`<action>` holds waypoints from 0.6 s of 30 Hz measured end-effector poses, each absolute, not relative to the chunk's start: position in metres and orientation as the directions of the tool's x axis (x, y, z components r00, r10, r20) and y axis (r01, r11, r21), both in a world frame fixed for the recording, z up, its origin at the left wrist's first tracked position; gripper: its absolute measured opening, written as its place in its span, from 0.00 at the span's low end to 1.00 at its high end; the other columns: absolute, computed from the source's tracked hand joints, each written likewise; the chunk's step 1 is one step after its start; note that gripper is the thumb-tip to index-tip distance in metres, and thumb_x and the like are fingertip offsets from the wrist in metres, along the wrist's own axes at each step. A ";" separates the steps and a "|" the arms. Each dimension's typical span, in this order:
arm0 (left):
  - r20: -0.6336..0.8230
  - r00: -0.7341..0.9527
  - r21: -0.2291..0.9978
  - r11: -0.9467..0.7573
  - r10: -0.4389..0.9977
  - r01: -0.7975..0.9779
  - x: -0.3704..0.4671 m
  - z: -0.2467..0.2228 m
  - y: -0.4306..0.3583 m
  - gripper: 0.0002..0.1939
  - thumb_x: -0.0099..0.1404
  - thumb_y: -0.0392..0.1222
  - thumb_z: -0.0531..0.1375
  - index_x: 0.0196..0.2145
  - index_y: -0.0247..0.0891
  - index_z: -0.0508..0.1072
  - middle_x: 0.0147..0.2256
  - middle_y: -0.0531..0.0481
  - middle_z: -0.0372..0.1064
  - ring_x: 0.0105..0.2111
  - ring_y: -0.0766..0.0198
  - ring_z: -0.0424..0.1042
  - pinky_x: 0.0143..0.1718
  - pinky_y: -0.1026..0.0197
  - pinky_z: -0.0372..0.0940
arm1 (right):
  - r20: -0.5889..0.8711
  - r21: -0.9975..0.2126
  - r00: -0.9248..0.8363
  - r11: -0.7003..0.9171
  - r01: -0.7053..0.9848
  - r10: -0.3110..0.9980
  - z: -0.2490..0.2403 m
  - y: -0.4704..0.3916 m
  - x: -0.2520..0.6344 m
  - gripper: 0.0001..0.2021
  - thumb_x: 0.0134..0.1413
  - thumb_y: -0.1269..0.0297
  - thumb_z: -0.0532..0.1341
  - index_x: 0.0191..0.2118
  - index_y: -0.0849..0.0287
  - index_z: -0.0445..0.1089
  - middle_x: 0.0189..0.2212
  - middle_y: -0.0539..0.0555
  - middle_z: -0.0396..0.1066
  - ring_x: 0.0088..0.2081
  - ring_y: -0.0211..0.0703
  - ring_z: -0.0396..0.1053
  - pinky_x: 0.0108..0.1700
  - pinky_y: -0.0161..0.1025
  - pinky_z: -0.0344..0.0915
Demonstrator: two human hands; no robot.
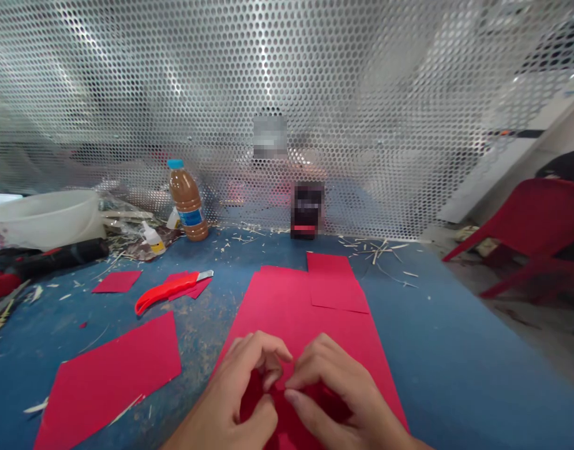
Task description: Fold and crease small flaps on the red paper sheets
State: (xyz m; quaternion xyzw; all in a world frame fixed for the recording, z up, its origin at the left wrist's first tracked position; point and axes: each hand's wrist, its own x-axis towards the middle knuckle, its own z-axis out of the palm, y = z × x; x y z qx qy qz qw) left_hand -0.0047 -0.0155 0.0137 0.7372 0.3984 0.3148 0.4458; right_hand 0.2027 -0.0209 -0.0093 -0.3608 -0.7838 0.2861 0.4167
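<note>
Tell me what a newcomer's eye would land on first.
Probably the large, flat red paper sheet in mid-view on the blue worktable, with the left hand and right hand over its near part. Next, perhaps, the orange-red-handled metal knife lying left of the sheet, and the brown-filled, blue-capped plastic bottle standing beyond the knife.

Knife (pixel 169 290) left of paper sheets (pixel 282 300) (bottle (pixel 187 197) behind knife), all on table (pixel 456 350).

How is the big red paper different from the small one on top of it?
The big paper is wider and longer than the small paper. The left hand and right hand are over the big paper; the small paper lies beyond them. Both papers look red and flat.
</note>
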 end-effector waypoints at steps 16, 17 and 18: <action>0.066 0.530 0.918 -0.260 0.846 0.300 -0.011 0.006 -0.009 0.20 0.56 0.30 0.48 0.41 0.49 0.70 0.35 0.55 0.68 0.39 0.60 0.68 0.40 0.59 0.62 | 0.485 -0.729 -0.389 0.608 0.315 0.783 -0.011 -0.022 0.206 0.06 0.66 0.70 0.63 0.37 0.52 0.70 0.32 0.51 0.77 0.35 0.46 0.71 0.42 0.47 0.66; 0.064 0.530 0.921 -0.255 0.845 0.296 -0.011 0.007 -0.008 0.19 0.56 0.30 0.48 0.40 0.48 0.70 0.35 0.55 0.67 0.39 0.60 0.68 0.40 0.59 0.61 | 0.487 -0.727 -0.387 0.609 0.317 0.783 -0.011 -0.022 0.206 0.06 0.66 0.70 0.63 0.37 0.52 0.70 0.32 0.51 0.76 0.35 0.45 0.71 0.42 0.47 0.66; 0.061 0.528 0.925 -0.247 0.847 0.288 -0.011 0.008 -0.007 0.18 0.56 0.31 0.48 0.39 0.48 0.69 0.34 0.55 0.66 0.39 0.60 0.67 0.40 0.59 0.61 | 0.485 -0.727 -0.390 0.609 0.319 0.783 -0.011 -0.022 0.207 0.06 0.66 0.70 0.63 0.37 0.52 0.70 0.32 0.51 0.76 0.34 0.45 0.71 0.42 0.47 0.66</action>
